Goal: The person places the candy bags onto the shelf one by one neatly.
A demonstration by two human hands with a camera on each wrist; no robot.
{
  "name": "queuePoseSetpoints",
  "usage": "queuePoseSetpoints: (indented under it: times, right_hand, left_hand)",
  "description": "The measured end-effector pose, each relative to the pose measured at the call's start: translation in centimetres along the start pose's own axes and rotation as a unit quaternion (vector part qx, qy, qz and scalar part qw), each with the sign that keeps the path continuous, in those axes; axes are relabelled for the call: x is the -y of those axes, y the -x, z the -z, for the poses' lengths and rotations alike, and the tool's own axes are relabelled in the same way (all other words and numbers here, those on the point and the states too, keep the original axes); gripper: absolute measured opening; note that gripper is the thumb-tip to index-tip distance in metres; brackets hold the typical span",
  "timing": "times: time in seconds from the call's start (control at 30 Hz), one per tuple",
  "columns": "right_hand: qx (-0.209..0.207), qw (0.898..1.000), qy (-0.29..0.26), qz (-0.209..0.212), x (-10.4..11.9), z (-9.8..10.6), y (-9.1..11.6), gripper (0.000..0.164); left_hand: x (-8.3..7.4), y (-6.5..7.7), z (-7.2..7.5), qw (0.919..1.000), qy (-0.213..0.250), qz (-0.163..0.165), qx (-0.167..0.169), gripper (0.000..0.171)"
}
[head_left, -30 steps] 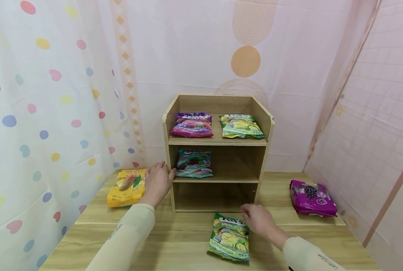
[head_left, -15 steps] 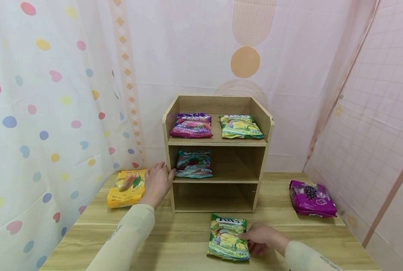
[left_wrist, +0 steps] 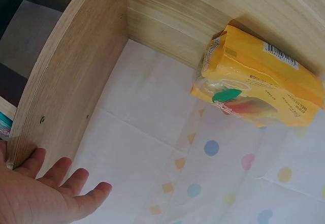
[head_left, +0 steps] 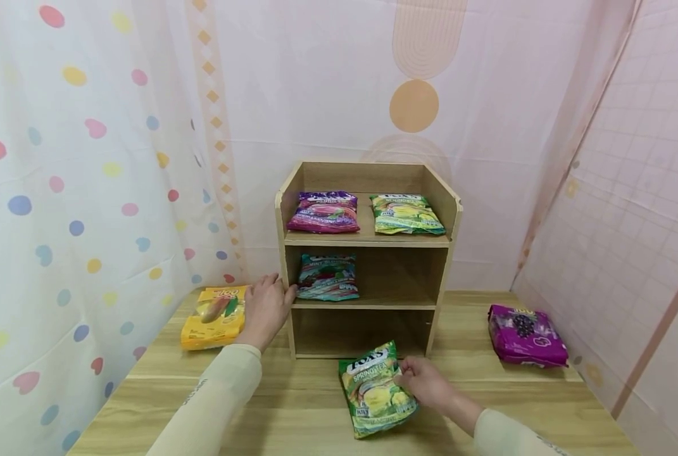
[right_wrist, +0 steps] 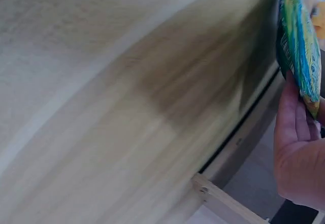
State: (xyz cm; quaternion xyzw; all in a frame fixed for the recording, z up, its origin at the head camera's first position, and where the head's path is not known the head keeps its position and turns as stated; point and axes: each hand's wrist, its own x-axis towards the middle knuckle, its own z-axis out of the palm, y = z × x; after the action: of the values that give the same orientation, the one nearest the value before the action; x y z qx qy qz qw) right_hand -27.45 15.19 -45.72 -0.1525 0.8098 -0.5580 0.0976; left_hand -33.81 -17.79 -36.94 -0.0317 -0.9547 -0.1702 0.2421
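Observation:
My right hand (head_left: 426, 382) pinches the right edge of a green and yellow candy bag (head_left: 375, 392) marked "Fox's Spring Tea", tilted over the table in front of the shelf. In the right wrist view the candy bag (right_wrist: 299, 43) shows edge-on, with fingers under one side and the thumb mostly hidden. My left hand (head_left: 266, 310) rests against the left side panel of the wooden shelf (head_left: 367, 240), thumb at its front edge. Seen from the left wrist, the fingers (left_wrist: 72, 181) are spread and relaxed beside the panel. A yellow mango candy bag (head_left: 213, 316) lies just left of that hand.
The top shelf carries a purple candy bag (head_left: 324, 212) and another green-yellow candy bag (head_left: 407, 214). A teal candy bag (head_left: 328, 278) leans at the left of the middle shelf. At the table's right lies a purple grape candy bag (head_left: 525, 335). Patterned curtains (head_left: 105, 190) enclose the table.
My right hand moved from the bag's upper corner to its right edge, took hold, and tilted and lifted it with its top turned. The left hand stays put.

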Motion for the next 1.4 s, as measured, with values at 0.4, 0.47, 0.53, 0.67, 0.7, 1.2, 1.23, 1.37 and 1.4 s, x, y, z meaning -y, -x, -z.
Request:
queuePoseSetpoints:
  times: [0.4, 0.47, 0.53, 0.67, 0.7, 1.2, 1.23, 1.37, 1.4]
  right_hand:
    - [0.02, 0.997, -0.033, 0.074, 3.3, 1.5, -0.2, 0.014]
    - [0.007, 0.996, -0.037, 0.08, 3.9, 2.0, -0.3, 0.015]
    - [-0.017, 0.995, -0.046, 0.081, 4.5, 2.6, -0.3, 0.015]
    - [-0.097, 0.989, -0.088, 0.067, 5.9, 3.5, -0.9, 0.012]
    - [-0.121, 0.986, -0.095, 0.065, 6.2, 3.7, -1.1, 0.011]
    - [-0.309, 0.884, 0.333, 0.112, 7.8, 4.4, -4.5, 0.037]
    - [-0.309, 0.862, 0.38, 0.134, 7.7, 4.4, -4.6, 0.035]
    - [-0.329, 0.749, 0.52, 0.245, 7.3, 4.5, -4.7, 0.017]
    - [-0.336, 0.723, 0.538, 0.273, 7.1, 4.5, -4.6, 0.018]
  left_hand:
    - [0.1, -0.1, -0.2, 1.0, 0.006, 0.003, -0.002, 0.047]
    - [0.1, -0.1, -0.2, 1.0, 0.005, 0.002, -0.004, 0.047]
    - [0.2, -0.1, -0.3, 1.0, 0.003, 0.001, -0.007, 0.047]
    - [0.2, -0.1, -0.4, 0.9999, 0.001, -0.002, -0.01, 0.047]
    - [0.2, -0.1, -0.4, 0.9999, 0.001, -0.003, -0.01, 0.047]
    - [0.4, -0.1, -0.6, 1.0, 0.001, 0.008, -0.003, 0.047]
    - [0.4, -0.1, -0.6, 1.0, 0.002, 0.008, -0.005, 0.046]
    - [0.3, -0.1, -0.4, 0.9999, 0.003, 0.005, -0.01, 0.046]
    - [0.3, -0.1, -0.4, 0.9999, 0.003, 0.003, -0.011, 0.046]
